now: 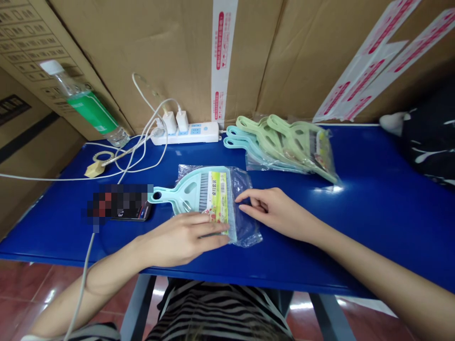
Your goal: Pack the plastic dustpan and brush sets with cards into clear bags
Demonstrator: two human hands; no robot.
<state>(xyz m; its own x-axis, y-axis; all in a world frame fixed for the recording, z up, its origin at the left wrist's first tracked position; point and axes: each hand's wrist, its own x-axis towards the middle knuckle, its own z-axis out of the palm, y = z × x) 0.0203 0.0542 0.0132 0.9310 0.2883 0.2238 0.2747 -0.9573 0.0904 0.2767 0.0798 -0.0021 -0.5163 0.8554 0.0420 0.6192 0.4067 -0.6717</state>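
Note:
A light-blue mini dustpan and brush set [187, 192] lies in a clear plastic bag [249, 227] on the table in front of me, its handle to the left. A yellow-green label card [217, 189] shows over the grey bristles. My left hand [185, 237] rests flat across the lower part of the set, fingers stretched out over the card. At the bag's right side, my right hand [272, 210] has thumb and index fingertip close together in a pinch on the loose plastic, the other fingers curled.
Several bagged green and blue dustpan sets [284, 142] are piled at the back. A white power strip [192, 133] with chargers and loose cables stands left of them. A bottle [88, 109] leans on the cardboard [170, 47]. A phone-like dark object [131, 208], partly blurred, lies left.

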